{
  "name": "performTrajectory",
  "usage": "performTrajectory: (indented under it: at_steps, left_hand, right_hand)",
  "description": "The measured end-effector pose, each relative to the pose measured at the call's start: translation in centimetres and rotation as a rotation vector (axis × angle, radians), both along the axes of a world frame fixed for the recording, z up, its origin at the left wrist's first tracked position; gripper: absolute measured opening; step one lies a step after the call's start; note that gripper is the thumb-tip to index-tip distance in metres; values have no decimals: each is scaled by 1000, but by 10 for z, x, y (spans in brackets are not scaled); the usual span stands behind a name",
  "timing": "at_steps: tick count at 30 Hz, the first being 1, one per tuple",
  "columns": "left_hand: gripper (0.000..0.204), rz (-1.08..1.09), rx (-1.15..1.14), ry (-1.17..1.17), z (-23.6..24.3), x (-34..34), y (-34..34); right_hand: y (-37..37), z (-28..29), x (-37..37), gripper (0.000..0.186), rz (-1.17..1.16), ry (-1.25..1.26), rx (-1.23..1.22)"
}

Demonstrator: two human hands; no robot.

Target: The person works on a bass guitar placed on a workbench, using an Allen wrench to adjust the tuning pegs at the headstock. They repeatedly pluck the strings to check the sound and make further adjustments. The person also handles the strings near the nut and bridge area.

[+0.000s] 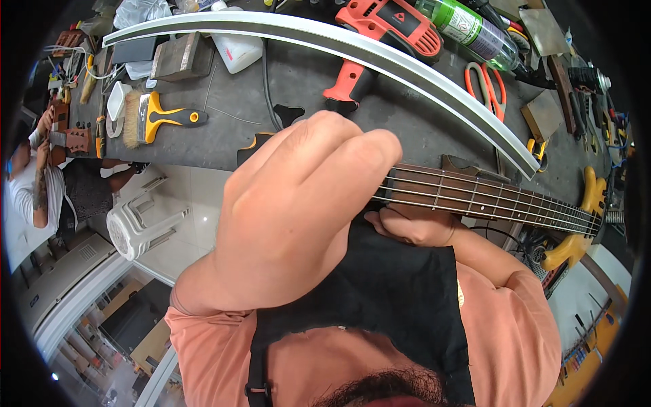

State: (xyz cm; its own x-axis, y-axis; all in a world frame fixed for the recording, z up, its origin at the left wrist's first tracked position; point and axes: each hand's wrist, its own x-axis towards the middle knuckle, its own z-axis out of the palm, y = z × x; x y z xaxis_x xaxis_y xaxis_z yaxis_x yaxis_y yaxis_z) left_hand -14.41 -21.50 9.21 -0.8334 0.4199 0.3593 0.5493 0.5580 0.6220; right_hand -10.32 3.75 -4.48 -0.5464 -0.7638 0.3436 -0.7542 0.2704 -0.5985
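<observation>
"Two hands are at this bass guitar [489,193]. How does it lie?"

"Slantwise, from the middle of the frame out to the right, its pale wooden body [578,245] near the right edge and the nut end close to the wearer's black apron [413,278]. That brings the nut within easy reach, I'd say."

"And the left hand [291,193]?"

"It fills the middle of the frame, arched over the region just past the nut. Its fingers curl downward with the tips hidden, so I can't tell whether they grip anything. The bent wrist suggests work from above, where the strings wouldn't obstruct it."

"The right hand [420,228]?"

"Below the neck, right of centre, fingers folded inward. Probably there to steady the neck from underneath, but whether it touches or grasps it, I can't tell."

"Why is the rest so far off?"

"Perhaps to leave room for the instrument. On the desk [220,146], a red power tool [388,41] lies at the top, beneath a long white-edged strip [237,24], and a yellow-handled paintbrush [171,117] lies at upper left."
</observation>
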Motion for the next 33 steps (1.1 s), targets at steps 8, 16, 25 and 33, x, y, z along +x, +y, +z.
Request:
performTrajectory:
  at_steps: [8, 16, 25, 33]
  left_hand:
    - [26, -63, 46, 66, -5, 9, -5]
    - [26, -7, 25, 80, -6, 14, 0]
    - [28, 44, 64, 114, -16, 22, 4]
    - [35, -24, 107, 229, -33, 34, -3]
  right_hand:
    - [3, -1, 0, 39, 7, 6, 22]
    - [14, 65, 10, 44, 95, 153, -296]
    - [17, 119, -30, 67, -317, 60, 430]
    - [15, 118, -29, 64, -325, 36, 412]
